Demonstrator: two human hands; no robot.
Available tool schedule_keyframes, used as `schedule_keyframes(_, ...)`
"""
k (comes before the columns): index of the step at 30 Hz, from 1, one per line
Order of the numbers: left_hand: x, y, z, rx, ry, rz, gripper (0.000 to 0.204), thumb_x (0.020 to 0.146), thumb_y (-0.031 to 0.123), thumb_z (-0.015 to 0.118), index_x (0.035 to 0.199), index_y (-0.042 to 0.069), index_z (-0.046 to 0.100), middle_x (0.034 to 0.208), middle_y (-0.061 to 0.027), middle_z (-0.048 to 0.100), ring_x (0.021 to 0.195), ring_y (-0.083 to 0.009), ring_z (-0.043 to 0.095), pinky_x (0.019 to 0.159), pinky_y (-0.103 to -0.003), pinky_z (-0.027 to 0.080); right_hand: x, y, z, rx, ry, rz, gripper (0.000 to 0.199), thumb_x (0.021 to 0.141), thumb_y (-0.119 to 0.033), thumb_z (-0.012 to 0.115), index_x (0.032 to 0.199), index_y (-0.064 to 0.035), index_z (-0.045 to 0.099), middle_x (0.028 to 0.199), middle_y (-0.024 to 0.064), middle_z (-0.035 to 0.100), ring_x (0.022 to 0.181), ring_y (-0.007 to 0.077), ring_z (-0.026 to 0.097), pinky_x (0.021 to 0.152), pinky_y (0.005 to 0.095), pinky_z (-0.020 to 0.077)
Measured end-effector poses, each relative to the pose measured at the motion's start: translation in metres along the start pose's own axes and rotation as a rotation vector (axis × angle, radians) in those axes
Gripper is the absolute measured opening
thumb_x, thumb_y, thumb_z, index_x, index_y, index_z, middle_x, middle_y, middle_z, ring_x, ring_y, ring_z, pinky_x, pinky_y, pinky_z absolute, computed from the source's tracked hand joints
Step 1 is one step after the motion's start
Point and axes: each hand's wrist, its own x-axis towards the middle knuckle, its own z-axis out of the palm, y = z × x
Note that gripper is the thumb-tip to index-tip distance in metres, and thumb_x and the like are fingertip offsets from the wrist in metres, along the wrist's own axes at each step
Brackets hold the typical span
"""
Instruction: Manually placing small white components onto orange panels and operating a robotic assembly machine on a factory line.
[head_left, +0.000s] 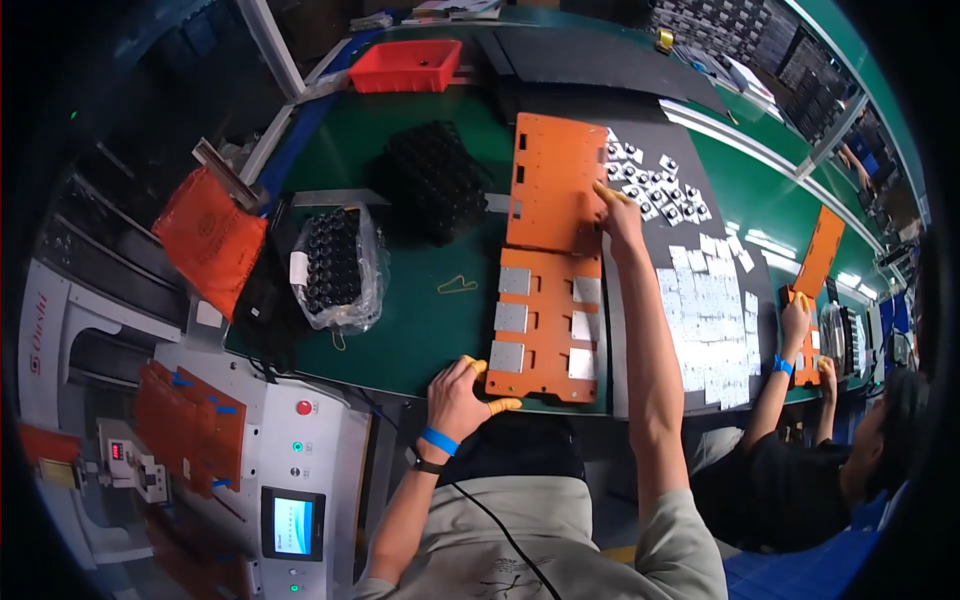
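An orange hinged fixture lies unfolded on the green table, its lid [560, 185] laid back beyond its base [546, 325]. Flat silver plates [511, 318] sit in two columns on the base. My left hand [458, 408], with yellow finger covers, holds the base's near left corner, index finger at the side and thumb along the front edge. Reaching forward, my right hand [618, 212] grips the lid's right edge; some of its fingers are hidden. Right of the lid lie many small white pieces with black round parts [655, 185], and nearer me a spread of white plates [705, 335].
Left on the table are a bagged tray of black parts [335, 265], black trays [435, 180] and a red bin [405, 66]. A machine with a screen [292, 524] stands at left. A co-worker [800, 460] handles another orange fixture [820, 250] at right.
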Motion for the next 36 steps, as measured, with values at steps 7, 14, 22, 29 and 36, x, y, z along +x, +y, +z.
schedule_keyframes(7,-0.007,-0.015,0.003,-0.054,0.169,-0.023,0.055,0.056,0.047,0.091,0.085,0.005,0.070,0.085,-0.0054,0.062,0.079,-0.0292,0.063,0.074,-0.040,0.049,-0.166,0.023,-0.045,-0.208,-0.191,-0.628,0.021,0.086,-0.005,0.065,0.106,0.0016,0.068,0.104,0.0098,0.067,0.105,0.0218,0.064,0.094,0.0351,0.0508)
schedule_keyframes(14,-0.006,-0.014,0.003,-0.266,0.148,-0.088,0.059,0.057,0.044,0.092,0.093,0.005,0.069,0.087,-0.0060,0.064,0.079,-0.0288,0.065,0.071,-0.039,0.052,-0.322,0.043,-0.071,-0.685,-0.329,-0.623,0.062,0.078,-0.031,0.082,0.130,-0.0029,0.062,0.147,0.0202,0.048,0.146,0.0387,0.033,0.113,0.0478,0.0363)
schedule_keyframes(22,-0.013,0.016,-0.026,-0.622,0.115,-0.214,0.053,0.062,0.035,0.093,0.092,0.001,0.066,0.075,-0.0059,0.056,0.067,-0.0232,0.056,0.062,-0.036,0.046,-0.359,0.079,-0.037,0.667,-0.388,0.259,0.077,0.096,-0.062,0.053,0.139,0.0009,0.050,0.138,0.0186,0.055,0.121,0.0302,0.059,0.105,0.0418,0.0476)
schedule_keyframes(29,-0.105,-0.053,-0.091,-0.363,0.270,-0.234,0.043,0.085,0.021,0.080,0.119,-0.001,0.064,0.100,-0.0068,0.071,0.080,-0.0098,0.065,0.069,-0.027,0.052,-0.303,0.080,-0.053,0.666,-0.114,0.239,0.049,0.090,-0.025,0.066,0.129,0.0026,0.056,0.128,0.0168,0.062,0.123,0.0289,0.057,0.095,0.0434,0.0535)
schedule_keyframes(36,-0.179,-0.148,-0.271,-0.599,1.292,-0.933,0.042,0.102,0.045,0.052,0.115,0.006,0.058,0.081,-0.0029,0.064,0.062,-0.0115,0.057,0.052,-0.027,0.045,-0.317,0.016,-0.045,0.548,-0.347,0.211,0.065,0.089,-0.022,0.065,0.145,-0.0008,0.038,0.137,0.0247,0.053,0.120,0.0401,0.058,0.087,0.0542,0.0579)
